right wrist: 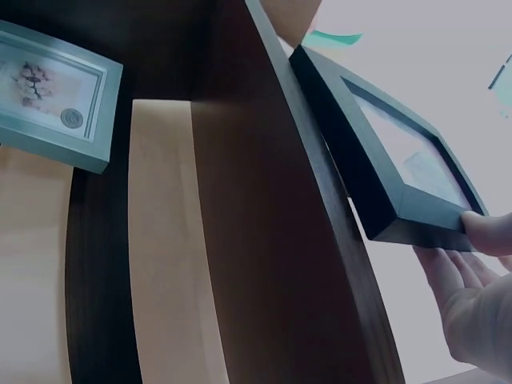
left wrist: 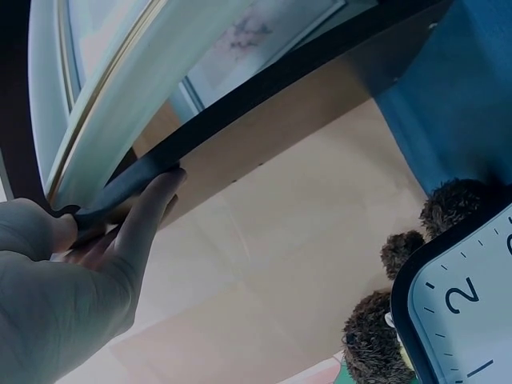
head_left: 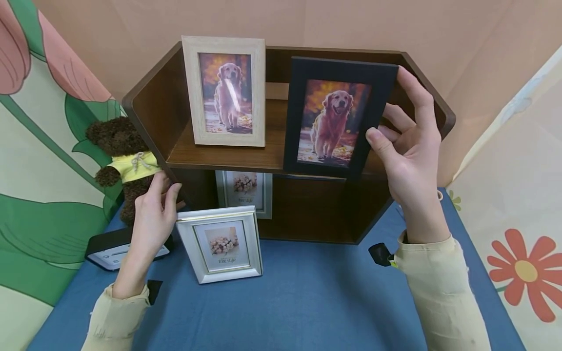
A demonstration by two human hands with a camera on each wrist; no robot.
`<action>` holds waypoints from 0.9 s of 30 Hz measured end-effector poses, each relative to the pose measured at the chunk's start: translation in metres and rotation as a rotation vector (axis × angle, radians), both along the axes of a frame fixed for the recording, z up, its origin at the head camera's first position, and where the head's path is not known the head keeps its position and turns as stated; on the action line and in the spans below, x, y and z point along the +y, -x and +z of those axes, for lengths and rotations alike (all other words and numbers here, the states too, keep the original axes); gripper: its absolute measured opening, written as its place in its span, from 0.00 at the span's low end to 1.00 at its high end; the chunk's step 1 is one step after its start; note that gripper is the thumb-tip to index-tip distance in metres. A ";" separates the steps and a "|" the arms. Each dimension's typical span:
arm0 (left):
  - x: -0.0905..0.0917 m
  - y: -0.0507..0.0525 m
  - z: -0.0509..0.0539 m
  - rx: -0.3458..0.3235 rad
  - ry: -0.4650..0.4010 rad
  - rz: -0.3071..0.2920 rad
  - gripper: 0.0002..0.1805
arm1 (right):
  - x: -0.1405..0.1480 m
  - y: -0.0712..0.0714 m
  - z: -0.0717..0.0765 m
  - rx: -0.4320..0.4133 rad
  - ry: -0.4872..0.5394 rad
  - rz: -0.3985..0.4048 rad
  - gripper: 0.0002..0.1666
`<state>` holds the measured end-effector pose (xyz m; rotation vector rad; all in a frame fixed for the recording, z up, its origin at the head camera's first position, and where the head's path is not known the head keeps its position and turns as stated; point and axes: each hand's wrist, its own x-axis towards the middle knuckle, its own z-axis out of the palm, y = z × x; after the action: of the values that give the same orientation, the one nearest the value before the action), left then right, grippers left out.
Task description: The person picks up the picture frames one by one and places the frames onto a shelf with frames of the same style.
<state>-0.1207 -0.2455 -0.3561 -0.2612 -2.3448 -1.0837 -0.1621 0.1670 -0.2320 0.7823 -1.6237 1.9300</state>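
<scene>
My right hand (head_left: pixel 414 156) grips a black photo frame (head_left: pixel 298 117) by its right edge, thumb in front and fingers behind; the picture shows a golden dog. The frame leans slightly at the front of the upper tier of a dark brown wooden shelf (head_left: pixel 237 158). With my left hand (head_left: pixel 153 214) I pinch the front edge of the shelf's left side panel (left wrist: pixel 264 88), thumb and fingers on opposite faces. Close by that hand, a silver photo frame (head_left: pixel 189 229) with a flower picture stands tilted before the shelf.
A cream photo frame (head_left: pixel 259 92) stands on the upper tier at left. Another silver frame (head_left: pixel 266 195) is inside the lower tier. Left of the shelf are a brown teddy bear (head_left: pixel 136 165) in yellow and a black-rimmed clock (head_left: pixel 110 256). A blue cloth (head_left: pixel 307 302) covers the table.
</scene>
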 end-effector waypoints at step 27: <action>0.000 0.000 0.000 -0.004 -0.006 0.001 0.16 | -0.005 0.042 0.006 -0.044 -0.117 -0.101 0.39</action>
<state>-0.1208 -0.2456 -0.3561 -0.2555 -2.3451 -1.0914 -0.2038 0.1623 -0.2263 0.6924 -1.7809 1.8076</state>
